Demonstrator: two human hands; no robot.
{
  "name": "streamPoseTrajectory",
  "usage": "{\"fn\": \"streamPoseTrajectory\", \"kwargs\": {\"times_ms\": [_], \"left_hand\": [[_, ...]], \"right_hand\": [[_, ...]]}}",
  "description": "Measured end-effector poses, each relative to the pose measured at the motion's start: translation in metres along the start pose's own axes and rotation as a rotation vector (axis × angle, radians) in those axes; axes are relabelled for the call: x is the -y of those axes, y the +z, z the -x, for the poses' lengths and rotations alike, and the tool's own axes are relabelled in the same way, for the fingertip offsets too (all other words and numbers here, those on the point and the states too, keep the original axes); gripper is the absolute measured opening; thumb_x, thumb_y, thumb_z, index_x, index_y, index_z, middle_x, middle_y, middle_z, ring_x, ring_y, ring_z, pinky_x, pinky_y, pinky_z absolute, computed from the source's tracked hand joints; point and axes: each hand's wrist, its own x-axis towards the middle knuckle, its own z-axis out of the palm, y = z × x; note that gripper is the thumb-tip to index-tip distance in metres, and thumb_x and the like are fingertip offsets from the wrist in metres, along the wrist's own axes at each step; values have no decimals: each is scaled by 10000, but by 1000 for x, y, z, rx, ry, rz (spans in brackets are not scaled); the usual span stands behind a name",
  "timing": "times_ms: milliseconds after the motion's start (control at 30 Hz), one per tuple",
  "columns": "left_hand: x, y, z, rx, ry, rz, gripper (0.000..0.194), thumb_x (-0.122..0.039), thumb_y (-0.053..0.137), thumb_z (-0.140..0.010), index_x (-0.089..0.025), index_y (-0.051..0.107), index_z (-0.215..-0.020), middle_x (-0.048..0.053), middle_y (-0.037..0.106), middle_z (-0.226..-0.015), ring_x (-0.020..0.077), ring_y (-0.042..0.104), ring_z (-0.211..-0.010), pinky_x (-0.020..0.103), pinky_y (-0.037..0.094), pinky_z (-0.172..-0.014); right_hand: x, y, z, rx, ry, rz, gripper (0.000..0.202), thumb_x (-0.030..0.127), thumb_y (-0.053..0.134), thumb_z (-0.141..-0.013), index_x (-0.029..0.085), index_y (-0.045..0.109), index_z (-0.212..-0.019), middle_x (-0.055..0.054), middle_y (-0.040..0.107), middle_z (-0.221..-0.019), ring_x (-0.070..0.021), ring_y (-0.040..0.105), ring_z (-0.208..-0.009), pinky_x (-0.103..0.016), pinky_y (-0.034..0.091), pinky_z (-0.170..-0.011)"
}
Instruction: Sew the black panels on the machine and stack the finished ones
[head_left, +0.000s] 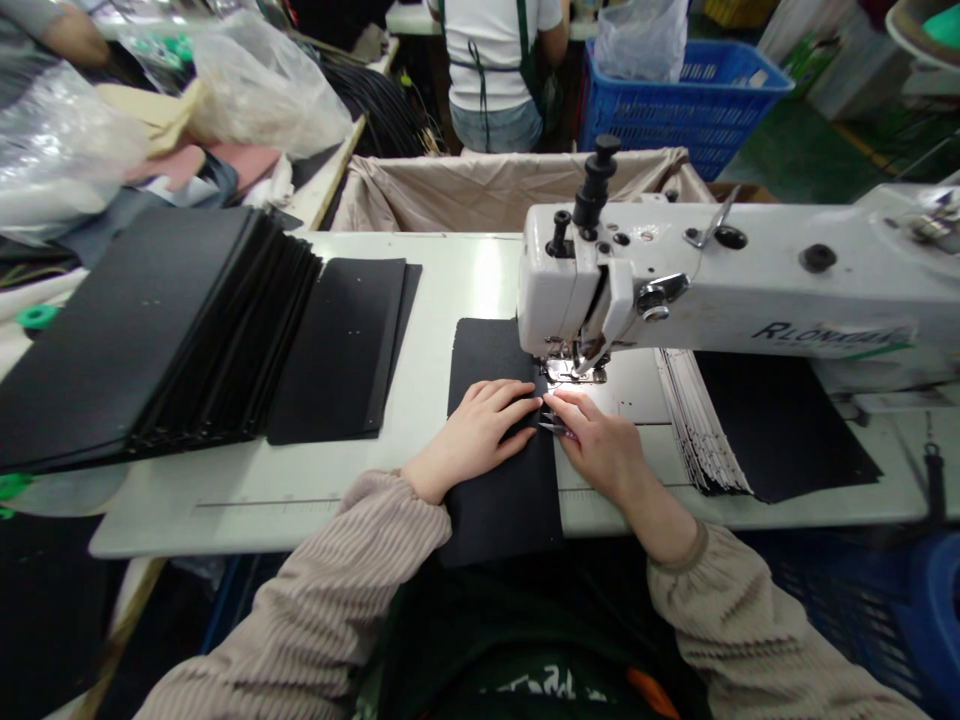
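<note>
A black flat panel [504,510] lies lengthwise on the sewing table, its right edge beside the needle area of a white sewing machine [720,270]. My left hand [484,430] rests flat on the panel, fingers stretched forward and slightly apart. Close to the presser foot [576,370], my right hand [600,440] is closed around small thread snips [555,425], whose pointed metal blades stick out to the left over the panel's edge. The fingertips of that hand touch the panel's right edge. Its palm hides the rest of the snips.
On the left stand a thick stack of black panels [150,330] and a smaller pile [341,350]. Pieces with pale edges [772,425] lie under the machine arm. Behind the table are a fabric-lined bin [450,190], a blue crate [667,110] and a person [495,70].
</note>
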Motion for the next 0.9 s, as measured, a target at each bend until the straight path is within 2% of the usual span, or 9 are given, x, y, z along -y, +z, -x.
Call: {"fn": "streamPoseTrajectory", "kwargs": {"times_ms": [900], "left_hand": [[5, 4, 4, -27, 13, -18, 355, -194, 512, -955, -241, 572, -1301, 72, 540, -1381, 252, 474, -1273, 444, 401, -1044]], "right_hand": [[-3, 6, -1, -28, -12, -12, 501, 258, 466, -934, 313, 475, -1432, -9, 521, -1451, -201, 664, -976, -303, 524, -719]]}}
